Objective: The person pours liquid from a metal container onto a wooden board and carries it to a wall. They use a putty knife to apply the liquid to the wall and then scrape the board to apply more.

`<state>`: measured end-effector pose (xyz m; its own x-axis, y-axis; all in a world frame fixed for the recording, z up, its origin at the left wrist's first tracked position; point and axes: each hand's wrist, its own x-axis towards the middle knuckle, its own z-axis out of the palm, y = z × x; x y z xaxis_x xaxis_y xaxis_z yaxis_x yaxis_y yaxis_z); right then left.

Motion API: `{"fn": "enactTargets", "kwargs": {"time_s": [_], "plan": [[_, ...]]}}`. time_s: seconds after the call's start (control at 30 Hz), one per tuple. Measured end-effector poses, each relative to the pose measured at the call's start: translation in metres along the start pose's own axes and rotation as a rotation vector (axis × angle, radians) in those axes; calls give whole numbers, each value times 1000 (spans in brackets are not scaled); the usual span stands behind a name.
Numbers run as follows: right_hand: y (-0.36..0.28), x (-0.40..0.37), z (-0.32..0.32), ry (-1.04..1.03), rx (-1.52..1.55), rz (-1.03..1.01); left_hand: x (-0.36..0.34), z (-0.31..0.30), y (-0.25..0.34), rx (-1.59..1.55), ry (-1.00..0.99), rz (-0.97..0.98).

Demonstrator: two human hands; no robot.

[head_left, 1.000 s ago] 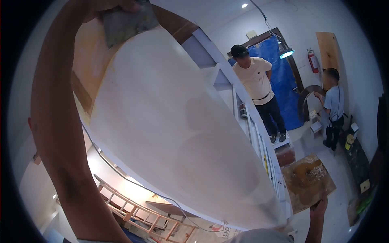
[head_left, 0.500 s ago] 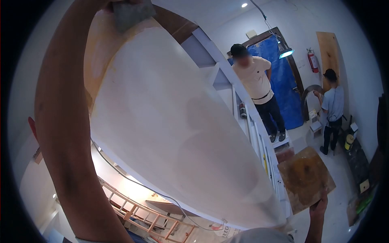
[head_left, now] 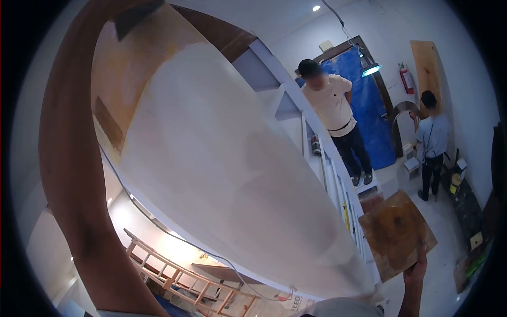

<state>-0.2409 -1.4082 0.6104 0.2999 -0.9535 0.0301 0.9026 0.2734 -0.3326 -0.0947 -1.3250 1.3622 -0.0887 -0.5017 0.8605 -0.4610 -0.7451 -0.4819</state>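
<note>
My left arm reaches up along the left side. At the top edge my left hand (head_left: 120,6), partly cut off, grips a flat grey putty knife (head_left: 138,20). Its blade lies against the orange-tan patch (head_left: 124,63) at the upper end of a large, curved white panel (head_left: 227,158). Down at the lower right, my right hand (head_left: 416,268) holds a square board (head_left: 397,235) by its near edge. Brown, smeared material covers the board's middle.
White framing (head_left: 298,113) with a can (head_left: 316,145) runs along the panel's right side. One person (head_left: 332,105) stands on a step beyond it, another (head_left: 434,132) by the right wall. Below left are a wooden ladder (head_left: 174,277) and a hanging cable (head_left: 174,233). A work lamp (head_left: 371,70) hangs above.
My left hand and the putty knife have swept left and up across the tan patch, and the blade has turned. More of the patch shows. The board in my right hand has barely moved.
</note>
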Motion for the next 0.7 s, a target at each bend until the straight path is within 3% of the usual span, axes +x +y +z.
{"fn": "enactTargets", "kwargs": {"time_s": [0.07,0.17,0.27,0.33,0.43,0.47,0.53,0.63,0.7], "plan": [[-1,-1,-3,17,-3,3,3,13,-5,75,161,-118],[-1,0,-5,40,-2,9,4,34,-13,166,154,-87],[-3,-1,2,0,6,8,2,74,-50,197,597,722],[-4,-2,5,-29,13,7,-40,69,-11,254,315,594],[-3,-3,2,-25,15,1,-60,62,21,148,97,728],[-3,-3,0,-12,8,-2,-59,56,27,157,43,671],[-3,-4,-4,11,-1,-11,-52,33,40,172,-61,562],[-4,-7,-8,25,-12,-6,-54,-5,58,167,-199,243],[-5,-6,-8,3,-18,4,-58,10,56,234,-114,271]]}}
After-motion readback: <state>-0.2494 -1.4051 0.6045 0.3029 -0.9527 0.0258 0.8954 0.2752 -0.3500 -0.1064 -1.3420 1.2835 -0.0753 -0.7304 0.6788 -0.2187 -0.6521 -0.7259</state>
